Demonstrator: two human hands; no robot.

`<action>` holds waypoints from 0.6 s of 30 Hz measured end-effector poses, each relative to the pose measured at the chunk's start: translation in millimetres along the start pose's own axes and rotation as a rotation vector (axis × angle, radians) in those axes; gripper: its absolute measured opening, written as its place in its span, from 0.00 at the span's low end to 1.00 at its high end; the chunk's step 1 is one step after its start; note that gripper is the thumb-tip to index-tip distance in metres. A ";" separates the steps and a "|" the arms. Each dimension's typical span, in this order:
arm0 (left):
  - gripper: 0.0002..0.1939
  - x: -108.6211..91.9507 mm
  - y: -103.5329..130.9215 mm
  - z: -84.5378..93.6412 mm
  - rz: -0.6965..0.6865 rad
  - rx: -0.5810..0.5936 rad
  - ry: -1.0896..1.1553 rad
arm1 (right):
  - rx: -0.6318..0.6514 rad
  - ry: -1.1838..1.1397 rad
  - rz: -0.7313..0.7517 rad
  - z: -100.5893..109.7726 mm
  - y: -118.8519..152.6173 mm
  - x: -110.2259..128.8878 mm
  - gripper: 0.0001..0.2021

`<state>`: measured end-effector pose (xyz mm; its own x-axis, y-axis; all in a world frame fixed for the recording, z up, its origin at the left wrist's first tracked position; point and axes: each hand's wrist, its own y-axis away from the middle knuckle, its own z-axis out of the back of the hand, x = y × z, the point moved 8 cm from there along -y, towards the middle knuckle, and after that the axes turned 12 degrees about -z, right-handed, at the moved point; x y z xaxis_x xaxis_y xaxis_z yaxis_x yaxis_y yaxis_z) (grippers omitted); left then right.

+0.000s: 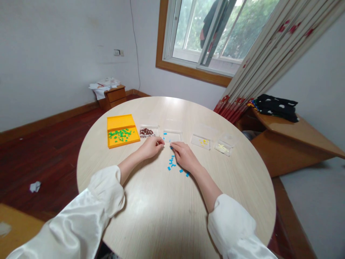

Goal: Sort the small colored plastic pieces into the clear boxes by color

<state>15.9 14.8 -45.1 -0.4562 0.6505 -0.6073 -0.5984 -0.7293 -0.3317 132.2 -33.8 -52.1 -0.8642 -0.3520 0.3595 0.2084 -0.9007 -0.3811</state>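
I see the left hand (pixel 153 145) with fingertips bunched nearly together, the right hand (pixel 184 154) curled downward; I can't tell whether either grips anything. Blue pieces (pixel 171 162) lie beside the right; beyond, the clear box (pixel 174 136) is hard to make out.

No readable text, brands, numbers, signs

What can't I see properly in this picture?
Head view: whether the bare left hand pinches anything; too small to tell.
Head view: any small blue pieces beneath the bare right hand, which would hide them.
Head view: the near side of the round pale table, cut off by the bottom edge.
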 end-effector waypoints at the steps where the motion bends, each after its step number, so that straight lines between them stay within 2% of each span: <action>1: 0.08 0.4 -0.1 0.4 -0.004 -0.008 0.001 | 0.017 -0.008 0.014 -2.8 -0.1 0.2 0.16; 8: 0.08 3.9 0.4 -1.2 0.012 -0.021 0.012 | 0.053 -0.078 0.011 -6.0 -1.5 -0.4 0.10; 14: 0.10 3.1 1.9 -3.7 0.043 -0.001 -0.006 | 0.088 -0.072 0.004 -4.5 0.9 2.1 0.12; 16: 0.10 2.8 2.0 -2.9 0.046 -0.012 0.001 | 0.063 -0.095 0.007 -2.0 1.1 2.4 0.12; 18: 0.09 3.1 1.9 -1.7 0.048 -0.030 0.009 | -0.033 -0.130 -0.009 6.4 -0.2 0.1 0.11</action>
<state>14.5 15.1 -48.8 -0.4782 0.6126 -0.6293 -0.5558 -0.7659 -0.3233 135.0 -35.3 -46.5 -0.7990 -0.3756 0.4695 0.1834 -0.8959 -0.4046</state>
